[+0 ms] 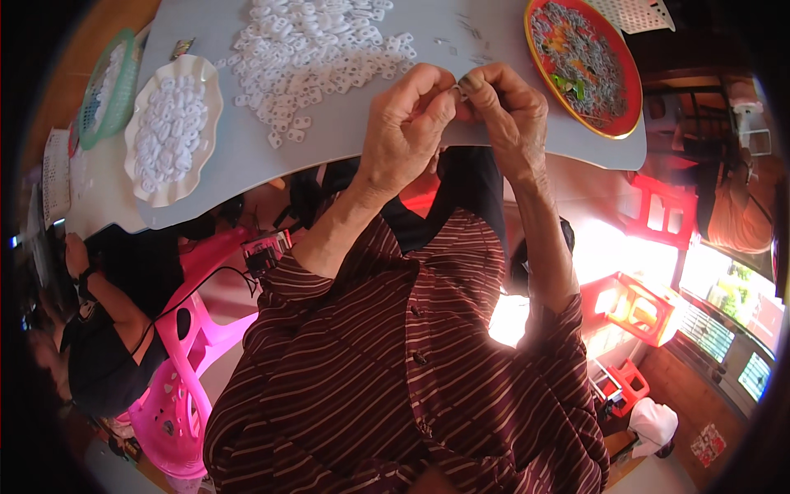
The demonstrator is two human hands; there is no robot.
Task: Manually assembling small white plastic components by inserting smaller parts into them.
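Note:
Above the table's near edge, my left hand (pixel 409 128) and my right hand (pixel 512 115) meet fingertip to fingertip, both pinched closed. A tiny whitish piece (pixel 462 93) shows between the fingertips; most of it is hidden. Beyond my left hand spreads a heap of small white plastic pieces with holes (pixel 309 58). A red tray with a gold rim (pixel 635 90), near my right hand, holds many thin grey metal bits and a few orange and green ones. Some loose metal bits (pixel 469 29) lie on the table between heap and tray.
A scalloped cream dish (pixel 215 107) of white pieces stands at left, beside a green basket (pixel 85 123). The grey tabletop (pixel 346 136) curves toward me. A person in dark clothing (pixel 115 329) sits at left by a pink chair (pixel 189 370). Red stools (pixel 658 210) stand at right.

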